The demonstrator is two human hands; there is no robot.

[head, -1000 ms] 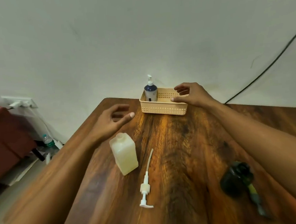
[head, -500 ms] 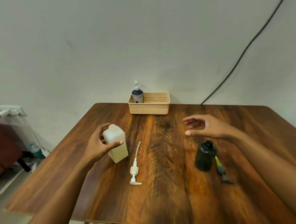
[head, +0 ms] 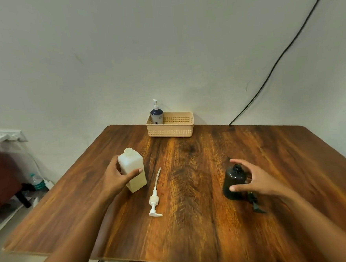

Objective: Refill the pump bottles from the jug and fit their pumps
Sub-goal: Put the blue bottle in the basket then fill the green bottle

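Pump bottles: three. Left hand (head: 114, 179) grips square white bottle (head: 132, 164), near left; right hand (head: 257, 180) curls round black cylindrical bottle (head: 231, 178), near right; blue bottle (head: 157, 114) in far perforated basket (head: 171, 131). Two loose pumps: white pump (head: 154, 201), dark pump (head: 257, 205).

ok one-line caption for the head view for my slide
Left hand grips the white bottle, right hand holds the dark bottle, white pump lying between them on the table.
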